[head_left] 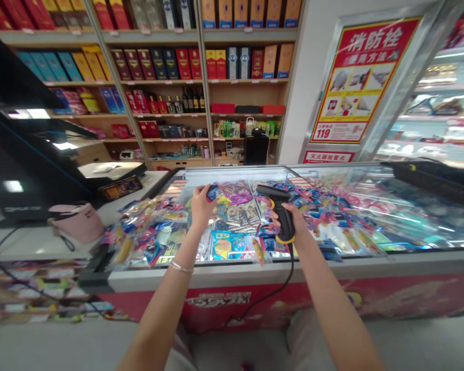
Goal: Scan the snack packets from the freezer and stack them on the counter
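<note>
My right hand (292,221) is wrapped round the grip of a black and yellow handheld barcode scanner (284,219), its head pointing left. A dark cable hangs from the scanner's base and runs down over the freezer front. In my left hand (202,206), pinched between fingers and thumb, is a small blue snack packet (213,191). Both hands are above the glass top of a chest freezer (147,282). Many small packaged snacks lie on the glass around them, among them a pile of blue and red packets (317,206) on the right and a clear-wrapped snack (259,251) near the front edge.
A counter on the left holds a pink cup-shaped bag (79,222) and a dark monitor (27,154). Shelves of boxed goods (158,64) line the back wall, beside a red fire-hydrant sign (365,80). A black item (433,178) lies at the freezer's right.
</note>
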`<state>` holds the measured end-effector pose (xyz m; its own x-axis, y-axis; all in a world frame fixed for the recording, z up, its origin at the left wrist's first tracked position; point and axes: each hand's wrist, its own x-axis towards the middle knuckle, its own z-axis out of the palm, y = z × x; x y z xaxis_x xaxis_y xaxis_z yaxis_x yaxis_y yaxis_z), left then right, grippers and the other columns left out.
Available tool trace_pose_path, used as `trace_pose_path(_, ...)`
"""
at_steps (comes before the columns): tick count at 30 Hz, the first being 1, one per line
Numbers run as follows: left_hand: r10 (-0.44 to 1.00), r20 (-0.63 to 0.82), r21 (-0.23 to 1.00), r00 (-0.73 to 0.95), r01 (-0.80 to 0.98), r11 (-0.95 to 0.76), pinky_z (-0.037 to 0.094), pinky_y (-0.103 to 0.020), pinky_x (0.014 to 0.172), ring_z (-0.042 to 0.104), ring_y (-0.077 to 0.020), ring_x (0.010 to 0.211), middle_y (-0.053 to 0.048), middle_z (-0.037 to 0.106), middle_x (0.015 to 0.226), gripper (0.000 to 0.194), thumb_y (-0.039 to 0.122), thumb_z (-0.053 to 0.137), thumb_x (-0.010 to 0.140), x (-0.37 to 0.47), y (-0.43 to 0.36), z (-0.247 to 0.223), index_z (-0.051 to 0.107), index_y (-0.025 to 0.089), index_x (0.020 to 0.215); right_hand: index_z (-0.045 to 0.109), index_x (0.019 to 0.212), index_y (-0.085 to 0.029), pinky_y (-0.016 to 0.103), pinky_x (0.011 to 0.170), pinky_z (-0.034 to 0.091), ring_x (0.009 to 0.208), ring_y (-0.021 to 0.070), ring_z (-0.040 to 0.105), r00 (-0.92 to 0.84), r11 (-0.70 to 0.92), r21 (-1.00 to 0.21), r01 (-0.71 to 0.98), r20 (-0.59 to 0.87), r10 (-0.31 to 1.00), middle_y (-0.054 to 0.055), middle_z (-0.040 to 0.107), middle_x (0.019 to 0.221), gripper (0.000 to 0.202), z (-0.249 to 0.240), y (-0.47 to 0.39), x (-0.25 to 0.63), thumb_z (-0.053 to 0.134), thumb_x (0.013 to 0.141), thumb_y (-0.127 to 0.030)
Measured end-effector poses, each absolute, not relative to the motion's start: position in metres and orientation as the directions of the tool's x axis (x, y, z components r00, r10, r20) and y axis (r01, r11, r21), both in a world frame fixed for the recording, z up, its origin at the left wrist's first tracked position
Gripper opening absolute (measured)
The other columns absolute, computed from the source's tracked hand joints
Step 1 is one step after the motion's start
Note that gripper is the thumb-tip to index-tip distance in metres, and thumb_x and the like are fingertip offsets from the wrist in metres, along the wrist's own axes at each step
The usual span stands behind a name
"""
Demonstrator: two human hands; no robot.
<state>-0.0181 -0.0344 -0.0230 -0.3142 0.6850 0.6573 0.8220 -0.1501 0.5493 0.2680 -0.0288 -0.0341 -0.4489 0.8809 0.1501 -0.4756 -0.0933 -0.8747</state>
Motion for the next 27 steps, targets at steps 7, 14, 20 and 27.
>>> trace_pose_path(7,0.51,0.711,0.519,-0.484,0.851,0.082,0.043,-0.036,0.099,0.054,-0.0254,0.112,-0.013,0.05,0.122,0.048,0.021,0.058,0.077,-0.121,-0.099,-0.021,0.055,0.017,0.125,0.061,0.082,-0.016,0.023,0.04,0.036,0.046,0.0138,0.048,-0.56,-0.261,-0.838,-0.478,0.062,0.826,0.002,0.056,0.055,0.027,-0.024,-0.034,0.161,0.053,0.067,-0.037)
trace_pose_path(14,0.519,0.678,0.387,-0.521,0.853,0.351,0.04,-0.047,0.098,0.051,-0.032,0.113,-0.016,0.056,0.119,0.045,0.035,0.055,0.081,-0.154,-0.121,-0.06,0.057,0.016,0.121,0.063,0.079,-0.016,0.02,0.038,0.038,0.042,0.0081,0.044,-0.656,-0.467,-0.741,-0.482,-0.048,0.753,0.001,0.061,0.061,0.02,-0.053,-0.037,0.066,0.061,0.07,-0.033)
trace_pose_path(20,0.49,0.772,0.229,-0.405,0.896,0.38,0.02,-0.057,0.11,0.038,-0.036,0.128,-0.018,0.054,0.127,0.046,0.032,0.054,0.081,-0.155,-0.121,-0.087,0.056,0.015,0.124,0.064,0.077,-0.014,0.018,0.04,0.044,0.043,0.0078,0.052,-0.654,-0.485,-0.777,-0.401,-0.127,0.746,0.002,0.065,0.065,0.02,-0.087,-0.037,0.029,0.073,0.066,-0.028)
trace_pose_path(27,0.474,0.769,0.307,-0.429,0.898,0.314,0.025,-0.05,0.11,0.047,-0.0302,0.121,-0.013,0.058,0.124,0.034,0.03,0.05,0.084,-0.162,-0.118,-0.091,0.065,0.02,0.113,0.063,0.078,-0.013,0.018,0.045,0.05,0.047,0.0089,0.058,-0.673,-0.572,-0.725,-0.384,-0.204,0.711,0.008,0.072,0.081,0.013,-0.101,-0.037,0.031,0.068,0.066,-0.016)
